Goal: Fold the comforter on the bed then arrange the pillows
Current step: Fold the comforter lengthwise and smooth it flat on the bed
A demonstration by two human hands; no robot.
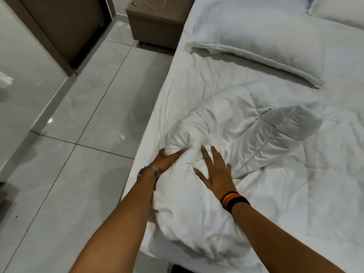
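Note:
A white quilted comforter [256, 144] lies rumpled across the bed [177, 79], bunched into a thick roll at the bed's left edge. My left hand [167, 157], with a metal watch on the wrist, is pressed against the left side of that bunch, its fingers partly sunk in the cloth. My right hand [216, 170], with striped bands on the wrist, lies flat on top of the bunch with fingers spread. A white pillow [256, 36] lies at the head of the bed. Part of a second pillow [338, 10] shows at the top right corner.
A brown bedside cabinet [155, 22] stands left of the bed's head, with a thin cable on top. Glossy grey floor tiles [88, 134] run along the bed's left side. A dark wooden door frame [59, 32] stands at the upper left.

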